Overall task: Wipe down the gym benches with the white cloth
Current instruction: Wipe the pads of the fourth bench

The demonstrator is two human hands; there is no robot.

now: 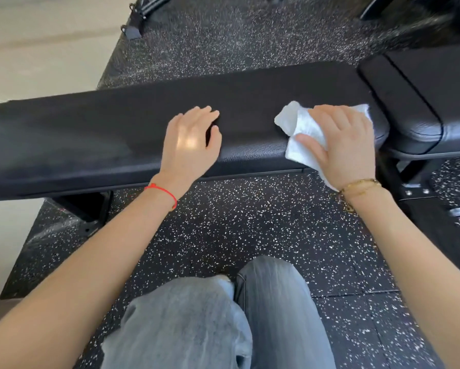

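Note:
A long black padded gym bench [96, 139] runs across the view from left to right. My left hand [190, 141] rests flat on its top near the middle, fingers straight and holding nothing. My right hand [344, 145] presses the white cloth [300, 129] onto the bench's right end, with fingers spread over it and the thumb on the cloth. Part of the cloth hangs over the bench's near edge under my wrist. A second black padded seat section [415, 102] adjoins the bench at the right.
Black rubber floor [250, 227] with white speckles lies under and around the bench. The bench's black metal leg [90, 209] stands at lower left and frame parts [420, 193] at right. My legs in light jeans [223, 323] are close to the bench. Dark equipment sits at the far top.

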